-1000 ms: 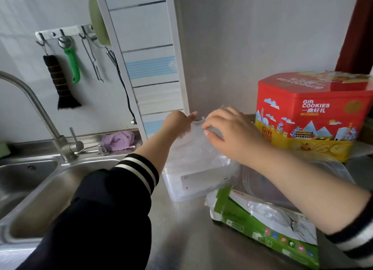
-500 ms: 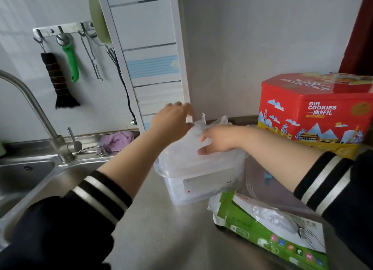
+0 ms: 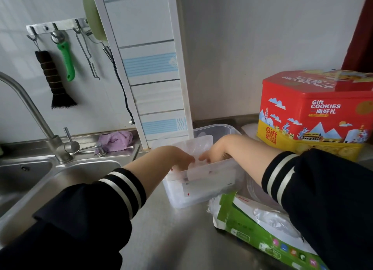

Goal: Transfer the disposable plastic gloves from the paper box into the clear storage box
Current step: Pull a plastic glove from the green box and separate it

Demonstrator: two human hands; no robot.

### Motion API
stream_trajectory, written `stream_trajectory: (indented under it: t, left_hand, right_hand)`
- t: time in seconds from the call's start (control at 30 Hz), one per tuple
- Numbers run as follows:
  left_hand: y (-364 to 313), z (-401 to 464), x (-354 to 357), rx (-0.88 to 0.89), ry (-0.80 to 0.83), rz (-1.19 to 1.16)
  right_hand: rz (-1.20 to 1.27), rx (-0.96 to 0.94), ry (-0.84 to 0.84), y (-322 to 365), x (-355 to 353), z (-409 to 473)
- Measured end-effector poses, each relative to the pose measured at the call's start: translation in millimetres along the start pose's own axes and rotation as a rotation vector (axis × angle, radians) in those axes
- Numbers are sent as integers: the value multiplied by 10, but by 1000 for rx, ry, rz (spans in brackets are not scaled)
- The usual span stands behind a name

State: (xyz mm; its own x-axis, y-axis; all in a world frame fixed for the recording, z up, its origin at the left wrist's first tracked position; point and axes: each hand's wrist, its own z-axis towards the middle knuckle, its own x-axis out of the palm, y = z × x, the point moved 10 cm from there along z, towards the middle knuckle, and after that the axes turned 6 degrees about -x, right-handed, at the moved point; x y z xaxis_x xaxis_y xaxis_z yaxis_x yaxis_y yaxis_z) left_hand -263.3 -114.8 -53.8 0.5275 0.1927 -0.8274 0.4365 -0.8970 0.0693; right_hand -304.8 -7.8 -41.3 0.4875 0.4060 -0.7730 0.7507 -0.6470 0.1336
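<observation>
Reaching down into the clear storage box, both hands met near its middle, fingertips almost touching. The left hand came in over the near-left rim with its fingers bent downward onto the stack of disposable plastic gloves inside; the right hand came in from the right side, its fingers also pointing down into the box. The fingertips of both were hidden behind the box wall and the filmy plastic, so I could not tell whether either hand was gripping the gloves or only pressing on them. The gloves lay inside the storage box, a pale sheet of them rising against its back wall. Both forearms were bare up to dark sleeves with white-striped cuffs.

The box stood on a steel counter. Just in front of it and to the right lay the green-and-white paper box, on its side, with crinkled clear plastic showing at its open top, partly under the right sleeve. Behind that sat a red and yellow cookie tin. To the left were the sink, its tap, a purple cloth, and on wall hooks a dark brush and a green-handled tool
</observation>
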Motion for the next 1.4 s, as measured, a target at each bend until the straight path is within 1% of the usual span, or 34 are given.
stream_trajectory:
  t: [0.03, 0.13, 0.27, 0.3, 0.4, 0.47, 0.5, 0.53, 0.6, 0.63, 0.67, 0.7, 0.73, 0.8, 0.83, 0.87, 0.9, 0.93, 0.97, 1.0, 1.1, 1.17, 1.23, 1.33, 1.4]
  left_hand:
    - [47, 43, 37, -47, 17, -55]
    - [28, 45, 22, -2, -12, 44]
    - [-64, -122, -36, 91, -17, 159]
    - [-84, -195, -85, 112, -32, 186]
    - [-95, -460, -344, 128, -127, 122]
    - [-118, -700, -641, 129, -312, 150]
    - [-146, -862, -795, 136, -448, 154]
    - [-175, -1059, -941, 147, -601, 111]
    - [-306, -1544, -1082, 244, -912, -70]
    - [-384, -1798, -1045, 323, -1043, -186]
    - [-456, -2006, -957, 406, -1127, -314]
    - [-535, -2120, -791, 477, -1138, -447]
    - [-600, -2135, -619, 533, -1093, -574]
    - [-786, -1971, -211, 634, -900, -761]
    - [-891, -1859, -21, 674, -797, -796]
    - [-994, -1746, 168, 708, -686, -803]
    - [-1081, -1633, 348, 736, -574, -800]
    - [-1169, -1550, 519, 755, -469, -799]
    - [-1206, -1479, 648, 758, -400, -792]
    - [-1242, -1433, 743, 759, -373, -781]
    - [-1276, -1351, 840, 754, -423, -745]
    - [-1269, -1346, 835, 743, -468, -730]
    - [-1276, -1360, 837, 738, -481, -726]
    - [-1275, -1369, 849, 726, -483, -736]
    - [-1270, -1366, 857, 726, -494, -734]
  right_hand:
    - [-22, 10, 5, -27, 6, -4]
    - [-91, 18, -36, -30, -54, -98]
    - [-172, -12, -223, 56, -302, -326]
    - [-167, -35, -257, 74, -372, -396]
    - [-16, -117, -393, 83, -594, -713]
    - [61, -177, -536, 67, -724, -1006]
    - [115, -200, -620, 36, -762, -1147]
    - [186, -227, -706, 14, -785, -1302]
    - [382, -286, -835, -50, -709, -1590]
    - [463, -297, -853, -97, -612, -1687]
    - [507, -293, -837, -131, -493, -1761]
    - [506, -270, -781, -168, -315, -1791]
    - [473, -236, -697, -192, -130, -1796]
    - [354, -131, -479, -289, 341, -1732]
    - [270, -82, -393, -331, 549, -1713]
    - [207, -48, -336, -367, 730, -1702]
    - [198, -35, -325, -384, 855, -1690]
    - [236, -36, -345, -401, 955, -1694]
    - [296, -43, -388, -391, 1005, -1699]
    - [355, -40, -446, -422, 1044, -1706]
    - [499, -30, -625, -535, 1124, -1697]
    - [611, -42, -712, -560, 1178, -1685]
    - [679, -45, -781, -578, 1210, -1674]
    - [688, -16, -833, -568, 1199, -1669]
    - [632, 16, -860, -542, 1168, -1674]
